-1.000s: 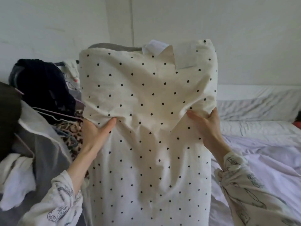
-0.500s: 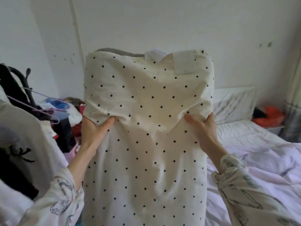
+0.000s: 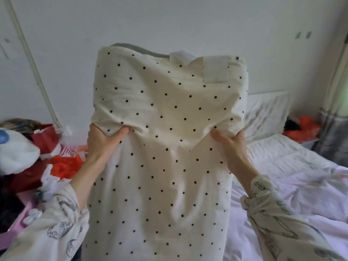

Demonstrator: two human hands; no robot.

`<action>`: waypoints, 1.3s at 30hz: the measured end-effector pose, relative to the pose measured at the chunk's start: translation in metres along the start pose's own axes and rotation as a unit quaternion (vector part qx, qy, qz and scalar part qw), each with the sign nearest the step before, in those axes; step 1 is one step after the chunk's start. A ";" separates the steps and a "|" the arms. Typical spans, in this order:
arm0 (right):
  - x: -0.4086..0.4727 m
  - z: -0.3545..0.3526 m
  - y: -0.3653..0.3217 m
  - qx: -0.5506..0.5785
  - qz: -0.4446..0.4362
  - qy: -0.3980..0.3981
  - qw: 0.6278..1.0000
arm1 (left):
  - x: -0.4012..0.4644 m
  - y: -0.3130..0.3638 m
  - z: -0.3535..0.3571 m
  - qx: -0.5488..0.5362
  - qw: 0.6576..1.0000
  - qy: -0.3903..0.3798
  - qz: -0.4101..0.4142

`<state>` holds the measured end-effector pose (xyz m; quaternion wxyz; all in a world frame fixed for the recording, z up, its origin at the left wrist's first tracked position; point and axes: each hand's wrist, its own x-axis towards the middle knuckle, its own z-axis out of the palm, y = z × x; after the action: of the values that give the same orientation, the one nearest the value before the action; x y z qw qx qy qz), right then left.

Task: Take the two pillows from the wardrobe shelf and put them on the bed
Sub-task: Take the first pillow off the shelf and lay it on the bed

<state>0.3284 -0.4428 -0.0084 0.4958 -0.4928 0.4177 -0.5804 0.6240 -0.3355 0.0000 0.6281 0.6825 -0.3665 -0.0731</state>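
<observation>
Gripping the dotted pillow's (image 3: 165,147) side edges, both hands' fingers clamp it above the bed (image 3: 301,185).

The pillow (image 3: 165,147) is cream with small black dots, a grey edge showing along its top. Left of the pillow lie red and orange things (image 3: 62,166) and a pink piece (image 3: 18,221). Right of it the bed (image 3: 301,185) is pale lilac. Both sleeves (image 3: 56,228) are cream with grey line drawings.
</observation>
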 end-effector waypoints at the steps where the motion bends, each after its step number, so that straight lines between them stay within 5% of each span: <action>1: 0.024 0.008 0.011 0.000 0.003 0.004 1.000 | 0.023 -0.009 0.017 0.001 1.000 -0.010 -0.004; 13: 0.259 0.075 0.077 0.045 0.090 0.064 0.993 | 0.248 -0.041 0.193 0.031 0.997 -0.066 -0.006; 22: 0.390 0.079 0.146 0.045 0.132 0.207 0.968 | 0.374 -0.084 0.372 0.068 0.980 -0.189 0.000; 31: 0.474 0.056 0.246 0.031 0.202 0.377 0.904 | 0.439 -0.153 0.568 0.118 0.924 -0.364 0.001; 39: 0.517 0.008 0.358 0.046 0.271 0.432 0.859 | 0.419 -0.251 0.718 0.231 0.858 -0.458 -0.022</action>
<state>0.3829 -1.0104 -0.2742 0.4252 -0.0373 0.6799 -0.5964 0.6259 -1.1752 -0.2213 0.2115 0.7056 -0.6039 -0.3046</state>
